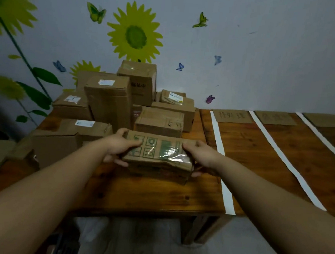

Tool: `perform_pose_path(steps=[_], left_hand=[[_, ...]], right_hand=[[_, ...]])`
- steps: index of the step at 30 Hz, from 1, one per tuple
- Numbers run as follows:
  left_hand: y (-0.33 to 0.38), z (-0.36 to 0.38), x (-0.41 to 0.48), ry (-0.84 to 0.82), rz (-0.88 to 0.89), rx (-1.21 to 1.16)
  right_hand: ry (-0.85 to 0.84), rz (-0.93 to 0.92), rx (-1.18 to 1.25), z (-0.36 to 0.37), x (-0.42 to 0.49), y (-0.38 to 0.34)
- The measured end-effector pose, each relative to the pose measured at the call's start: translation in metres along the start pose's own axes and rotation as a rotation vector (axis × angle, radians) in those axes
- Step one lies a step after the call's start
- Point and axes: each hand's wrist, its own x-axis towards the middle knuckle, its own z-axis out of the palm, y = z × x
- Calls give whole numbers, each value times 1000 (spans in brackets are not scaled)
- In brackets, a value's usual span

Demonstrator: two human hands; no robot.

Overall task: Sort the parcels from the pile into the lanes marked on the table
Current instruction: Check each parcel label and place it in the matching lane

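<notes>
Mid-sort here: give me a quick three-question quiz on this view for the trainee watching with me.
1. The green-printed parcel is gripped by: A) the left hand only, B) the right hand only, C) both hands.
2. True or false: that parcel already sits to the right of the first white tape strip.
3. Fill in: the cardboard lane labels lie at the table's ___ edge, by the wall.

Key: 1 C; 2 false, it is to the left of the strip, in front of the pile; 3 far.
</notes>
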Motion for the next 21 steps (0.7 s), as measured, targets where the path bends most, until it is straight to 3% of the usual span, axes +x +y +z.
perform_pose_path(steps=[4, 10, 18, 21], left_hand=[[-21, 10, -9, 86, -109, -220], [-56, 21, -35, 72, -141, -204], [-68, 43, -84, 231, 129, -251], [-76, 38, -103, 252, 269, -266]], right_hand=[[24, 13, 22, 3, -3, 13], [64, -6, 66, -2, -29, 34], [159, -170, 53, 17, -89, 43], [289, -265, 55, 35, -111, 45]])
